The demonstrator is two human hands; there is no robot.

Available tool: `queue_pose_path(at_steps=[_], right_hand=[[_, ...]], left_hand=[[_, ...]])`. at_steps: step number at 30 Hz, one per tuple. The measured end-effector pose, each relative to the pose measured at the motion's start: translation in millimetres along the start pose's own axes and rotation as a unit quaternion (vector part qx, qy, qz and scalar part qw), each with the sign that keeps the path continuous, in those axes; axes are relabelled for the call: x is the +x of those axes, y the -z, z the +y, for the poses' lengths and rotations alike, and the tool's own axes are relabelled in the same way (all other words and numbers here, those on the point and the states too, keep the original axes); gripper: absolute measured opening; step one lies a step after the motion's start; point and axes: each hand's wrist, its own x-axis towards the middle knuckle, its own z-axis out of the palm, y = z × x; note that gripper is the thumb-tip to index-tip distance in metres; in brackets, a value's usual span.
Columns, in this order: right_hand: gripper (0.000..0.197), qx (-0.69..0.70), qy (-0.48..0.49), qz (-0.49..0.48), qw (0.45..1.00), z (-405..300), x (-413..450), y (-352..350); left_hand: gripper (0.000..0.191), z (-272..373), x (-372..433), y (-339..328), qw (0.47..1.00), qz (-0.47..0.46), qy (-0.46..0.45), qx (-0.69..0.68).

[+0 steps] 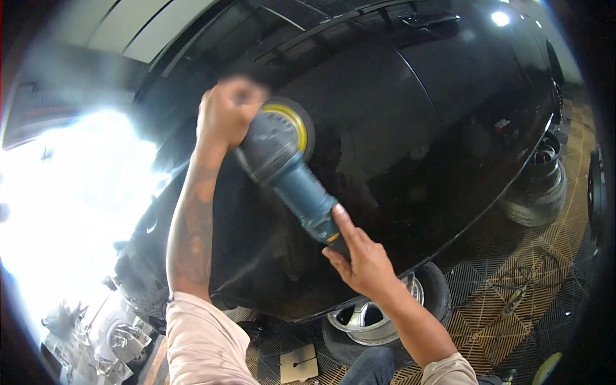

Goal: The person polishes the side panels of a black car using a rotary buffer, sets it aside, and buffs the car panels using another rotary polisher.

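Observation:
A blue and black power polisher (298,185) is held at a slant over the glossy black car bodywork (409,159). My left hand (228,113) is closed at the tool's dark head; a blur hides part of the fingers. My right hand (365,262) wraps the black rear grip, its index finger stretched along the blue housing. A round pad with a yellow backing ring (299,126) shows beside the head, facing the bodywork. Whether the pad presses on the paint is hard to tell. Reflections and dull smears lie across the black surface.
Below the car's edge lies a tyre on an alloy wheel (370,320). More wheels (536,192) are stacked at the right. A cable and a small tool (515,301) rest on the slatted floor tiles (481,320). Cardboard (298,364) is near my leg. Crumpled covering (120,341) sits lower left.

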Motion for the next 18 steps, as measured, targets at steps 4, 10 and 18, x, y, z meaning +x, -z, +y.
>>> queue_pose_path(at_steps=[4, 10, 18], right_hand=[[0.079, -0.006, 0.001, -0.045, 0.999, -8.5, -3.2, -6.3], [0.081, -0.019, -0.017, 0.002, 1.000, 3.9, 10.8, 16.1], [0.084, -0.010, -0.004, 0.101, 0.995, 37.8, 47.7, 81.2]], left_hand=[[0.028, -7.7, -30.8, 11.9, 0.997, 0.036, 0.065, -0.031], [0.034, 9.1, 1.9, -12.3, 0.997, 0.060, 0.041, -0.001], [0.047, 60.3, 104.8, -75.0, 0.999, -0.029, 0.028, -0.002]])
